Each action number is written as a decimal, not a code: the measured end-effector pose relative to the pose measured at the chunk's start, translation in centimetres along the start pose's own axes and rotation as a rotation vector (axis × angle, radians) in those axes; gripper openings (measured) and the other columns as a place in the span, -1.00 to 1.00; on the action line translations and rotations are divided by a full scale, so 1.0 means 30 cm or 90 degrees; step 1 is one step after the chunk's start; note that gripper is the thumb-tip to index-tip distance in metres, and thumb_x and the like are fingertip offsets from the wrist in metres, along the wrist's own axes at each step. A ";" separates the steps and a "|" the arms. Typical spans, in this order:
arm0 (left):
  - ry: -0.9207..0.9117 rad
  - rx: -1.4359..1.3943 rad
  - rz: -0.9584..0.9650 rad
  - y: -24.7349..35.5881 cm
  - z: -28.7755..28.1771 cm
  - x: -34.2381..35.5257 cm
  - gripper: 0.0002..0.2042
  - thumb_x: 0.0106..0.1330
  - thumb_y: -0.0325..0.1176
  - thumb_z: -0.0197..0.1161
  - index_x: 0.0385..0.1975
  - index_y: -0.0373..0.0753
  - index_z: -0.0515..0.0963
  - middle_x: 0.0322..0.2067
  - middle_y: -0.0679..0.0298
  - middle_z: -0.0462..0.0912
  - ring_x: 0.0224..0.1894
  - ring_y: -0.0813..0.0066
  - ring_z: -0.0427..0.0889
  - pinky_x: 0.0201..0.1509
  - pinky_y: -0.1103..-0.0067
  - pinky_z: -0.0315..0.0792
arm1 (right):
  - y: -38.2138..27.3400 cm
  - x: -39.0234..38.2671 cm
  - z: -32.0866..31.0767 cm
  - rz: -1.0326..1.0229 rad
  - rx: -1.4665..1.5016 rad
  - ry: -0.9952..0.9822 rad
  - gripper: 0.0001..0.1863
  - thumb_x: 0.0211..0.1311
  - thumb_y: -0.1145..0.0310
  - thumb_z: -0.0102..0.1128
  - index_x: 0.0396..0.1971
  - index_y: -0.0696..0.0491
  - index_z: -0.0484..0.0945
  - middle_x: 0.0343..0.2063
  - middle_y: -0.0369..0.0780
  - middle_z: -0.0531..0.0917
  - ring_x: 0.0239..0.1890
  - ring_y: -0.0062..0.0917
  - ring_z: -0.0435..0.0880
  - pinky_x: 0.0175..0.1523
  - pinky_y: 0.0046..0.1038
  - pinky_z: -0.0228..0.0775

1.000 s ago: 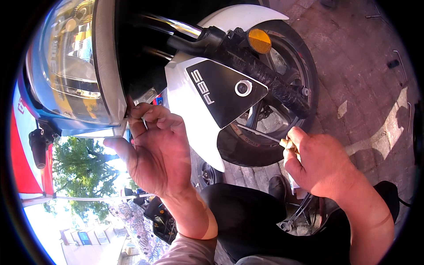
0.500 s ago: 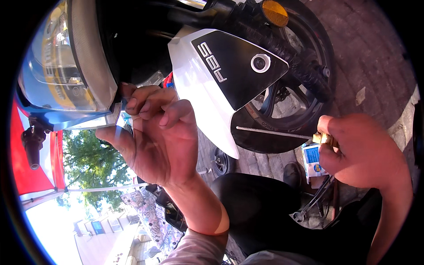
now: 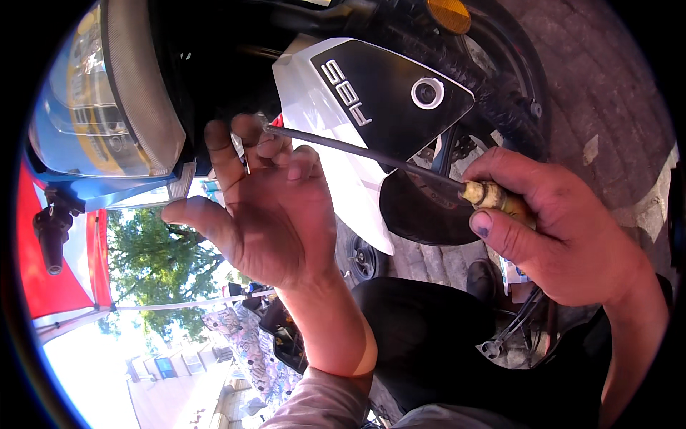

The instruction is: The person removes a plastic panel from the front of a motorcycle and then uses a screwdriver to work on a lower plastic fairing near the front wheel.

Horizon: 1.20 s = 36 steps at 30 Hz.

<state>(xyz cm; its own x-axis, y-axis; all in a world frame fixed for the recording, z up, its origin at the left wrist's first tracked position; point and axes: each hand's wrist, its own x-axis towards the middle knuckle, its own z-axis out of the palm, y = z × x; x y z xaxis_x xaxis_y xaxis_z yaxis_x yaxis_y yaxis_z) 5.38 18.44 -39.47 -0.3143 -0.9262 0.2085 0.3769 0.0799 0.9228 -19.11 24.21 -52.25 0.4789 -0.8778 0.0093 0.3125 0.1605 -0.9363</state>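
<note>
In my closed right hand (image 3: 572, 232) is a screwdriver (image 3: 368, 154) with a worn yellowish handle. Its long metal shaft runs leftward across a white and black motorcycle fender (image 3: 361, 196). The screwdriver's tip reaches the fingertips of my left hand (image 3: 282, 222); whether they touch, I cannot tell. That left hand is palm up, fingers apart and slightly bent, beside the dark gap behind a headlight (image 3: 143, 93). Something small and shiny shows by the tip, too unclear to name. Inside the gap, the parts are lost in shadow.
At the upper right stands the front wheel (image 3: 539, 79) with an orange reflector (image 3: 450, 14). Below my right hand lie wrenches (image 3: 500, 339) and a small box (image 3: 516, 273) on the paving. A handlebar grip (image 3: 51, 239) juts out at left, before a red canopy (image 3: 53, 264).
My right hand has moved left and up, carrying the screwdriver's tip from beside the wheel to my left fingertips. My left fingers have uncurled and spread.
</note>
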 end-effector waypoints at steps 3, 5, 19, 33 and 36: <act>-0.076 0.085 0.005 -0.048 -0.049 0.010 -0.46 0.63 -0.14 0.09 0.46 -0.31 0.31 0.37 0.06 0.46 0.12 0.34 0.54 -0.07 0.50 0.42 | -0.003 0.024 0.040 -0.022 0.007 0.017 -0.73 0.40 0.52 0.29 0.05 0.14 0.56 -0.38 -0.30 0.58 -0.42 -0.67 0.51 -0.30 -0.54 0.42; -0.145 0.048 -0.008 -0.084 -0.083 0.028 -0.51 0.63 -0.21 0.08 0.43 -0.33 0.30 0.25 0.00 0.54 -0.06 0.37 0.57 -0.22 0.55 0.49 | 0.018 0.037 0.054 -0.071 -0.014 0.042 -0.71 0.39 0.50 0.33 0.07 0.13 0.57 -0.34 -0.28 0.62 -0.36 -0.65 0.58 -0.25 -0.54 0.47; -0.144 0.040 0.052 -0.028 -0.099 0.056 -0.61 0.67 -0.23 0.03 0.43 0.01 0.34 -0.03 0.32 0.69 -0.20 0.55 0.47 -0.13 0.60 0.48 | 0.061 0.069 0.083 -0.006 -0.281 0.114 -0.71 0.41 0.31 0.33 0.05 0.09 0.64 -0.17 -0.09 0.71 -0.10 -0.11 0.71 -0.02 -0.18 0.58; -0.068 0.144 0.097 -0.014 -0.045 0.037 -0.50 0.65 -0.33 0.08 0.52 -0.13 0.22 -0.03 0.22 0.65 -0.21 0.54 0.51 -0.08 0.54 0.51 | 0.106 0.088 0.112 -0.083 -0.314 0.186 -0.76 0.52 0.20 0.18 -0.03 0.04 0.58 -0.26 -0.05 0.66 -0.16 -0.04 0.67 -0.07 -0.07 0.52; -0.068 0.150 0.092 -0.004 -0.062 0.031 -0.51 0.64 -0.34 0.07 0.52 -0.11 0.26 0.01 0.24 0.64 -0.19 0.54 0.48 -0.06 0.56 0.47 | 0.095 0.081 0.106 -0.085 -0.311 0.181 -0.76 0.52 0.21 0.18 -0.02 0.03 0.58 -0.25 -0.05 0.66 -0.16 -0.03 0.67 -0.06 -0.07 0.52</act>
<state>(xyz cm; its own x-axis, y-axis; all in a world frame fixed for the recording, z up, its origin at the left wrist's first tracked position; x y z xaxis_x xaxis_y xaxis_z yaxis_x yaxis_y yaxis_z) 6.66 16.89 -40.00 -0.3670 -0.8558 0.3646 0.2150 0.3033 0.9283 -14.46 23.96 -53.78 0.2008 -0.9738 0.1071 -0.0923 -0.1277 -0.9875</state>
